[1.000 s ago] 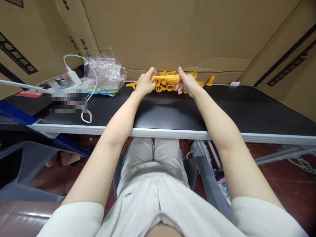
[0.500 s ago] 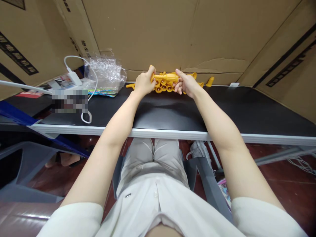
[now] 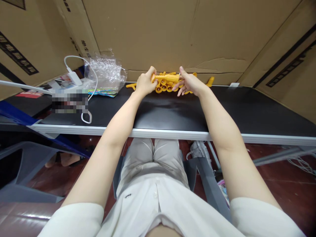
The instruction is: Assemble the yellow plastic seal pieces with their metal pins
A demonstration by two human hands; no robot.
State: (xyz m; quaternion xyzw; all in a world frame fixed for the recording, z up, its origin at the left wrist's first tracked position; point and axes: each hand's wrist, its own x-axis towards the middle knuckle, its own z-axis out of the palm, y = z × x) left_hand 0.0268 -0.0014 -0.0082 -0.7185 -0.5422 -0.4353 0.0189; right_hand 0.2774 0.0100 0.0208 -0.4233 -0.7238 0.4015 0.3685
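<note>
My left hand (image 3: 147, 81) is closed around the left end of a yellow plastic piece (image 3: 170, 78), which looks like a toy tool with a narrow ribbed neck and a thicker fluted body. The piece lies level and points right. At its right end is my right hand (image 3: 189, 83), thumb raised and fingers spread apart; I cannot tell whether it touches the piece. Below and behind are several yellow plastic parts with round cups (image 3: 163, 88), partly hidden by both hands. A branching yellow part (image 3: 131, 86) pokes out left of my left hand.
A short yellow part (image 3: 210, 81) stands right of my right hand. Clear plastic wrap (image 3: 105, 70), colourful packets (image 3: 103, 92) and a white cable (image 3: 86, 118) lie at the left of the black table (image 3: 256, 108). Cardboard walls (image 3: 158, 36) close off the back and sides.
My right hand has shifted slightly right, and its fingers have spread wider. My left hand still holds the yellow piece in nearly the same place.
</note>
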